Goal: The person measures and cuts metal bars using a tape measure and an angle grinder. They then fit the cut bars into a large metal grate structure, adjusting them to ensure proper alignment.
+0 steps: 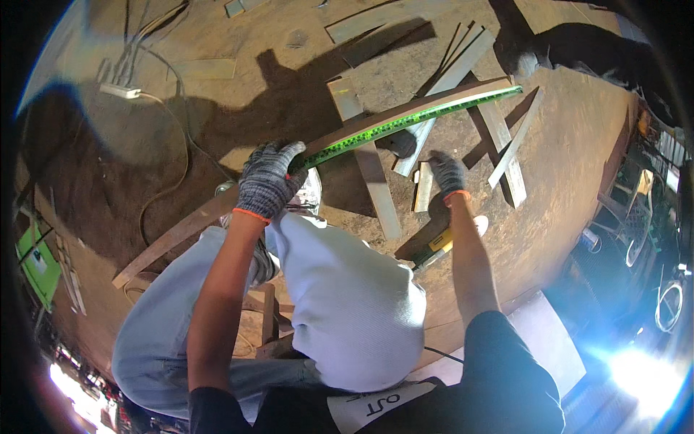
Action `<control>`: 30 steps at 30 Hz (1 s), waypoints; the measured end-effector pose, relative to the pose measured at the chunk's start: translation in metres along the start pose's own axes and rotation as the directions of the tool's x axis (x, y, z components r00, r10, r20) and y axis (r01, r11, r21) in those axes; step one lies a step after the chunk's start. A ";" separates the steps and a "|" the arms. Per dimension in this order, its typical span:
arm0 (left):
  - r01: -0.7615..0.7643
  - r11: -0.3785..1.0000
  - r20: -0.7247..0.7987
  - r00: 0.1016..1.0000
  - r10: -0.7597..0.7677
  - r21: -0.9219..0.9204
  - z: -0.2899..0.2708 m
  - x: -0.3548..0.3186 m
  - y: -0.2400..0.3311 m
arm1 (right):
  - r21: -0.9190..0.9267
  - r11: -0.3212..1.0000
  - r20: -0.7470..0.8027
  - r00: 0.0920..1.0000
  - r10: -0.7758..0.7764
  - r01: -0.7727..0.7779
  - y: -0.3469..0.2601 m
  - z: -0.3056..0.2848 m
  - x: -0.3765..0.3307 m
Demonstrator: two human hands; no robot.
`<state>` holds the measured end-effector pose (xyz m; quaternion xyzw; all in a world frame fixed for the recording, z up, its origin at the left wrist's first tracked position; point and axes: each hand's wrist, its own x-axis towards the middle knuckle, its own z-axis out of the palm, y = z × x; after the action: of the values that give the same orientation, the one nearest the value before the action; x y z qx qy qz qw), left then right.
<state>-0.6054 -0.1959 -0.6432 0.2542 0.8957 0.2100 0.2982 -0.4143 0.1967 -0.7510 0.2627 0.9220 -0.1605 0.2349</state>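
A long brown metal bar (173, 235) runs diagonally across my lap, from lower left to upper right. Along its right part lies the bright green blade of a tape measure (405, 121), stretched nearly to the bar's far end. My left hand (269, 181), in a grey knit glove, is closed around the near end of the tape against the bar; the tape's case is mostly hidden. My right hand (447, 173), also gloved, is low over the floor beside a short pale strip (424, 188). Its fingers are drawn together, and what they hold is hidden.
Several flat metal strips (499, 145) lie crossed under and beyond the bar. A yellow power tool (441, 240) rests below my right wrist. A white power strip (120, 90) with cables is at upper left. Bright light glares at lower right.
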 end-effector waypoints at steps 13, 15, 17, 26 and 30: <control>-0.191 0.934 0.274 0.956 0.107 0.303 0.009 0.051 0.064 | 0.462 0.878 -0.662 0.610 0.436 -0.126 0.031 -0.140 0.075; -0.124 0.967 0.300 0.953 0.053 0.224 0.008 0.049 0.062 | 0.369 0.909 -0.670 0.623 0.403 -0.191 0.044 -0.165 0.096; -0.129 0.964 0.311 0.949 0.051 0.233 0.013 0.052 0.059 | 0.254 0.945 -0.614 0.721 0.323 -0.207 0.064 -0.172 0.112; -0.168 0.964 0.305 0.947 0.100 0.206 0.020 0.055 0.048 | 0.185 0.968 -0.503 0.830 0.242 -0.171 0.091 -0.161 0.128; -0.142 0.977 0.306 0.948 0.089 0.158 0.023 0.055 0.037 | 0.444 0.836 -0.243 0.854 0.460 -0.324 0.073 -0.174 0.132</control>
<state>-0.6163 -0.1297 -0.6638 0.3608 0.8393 0.1056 0.3927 -0.5330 0.3832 -0.6858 0.5133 0.8230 -0.2391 0.0439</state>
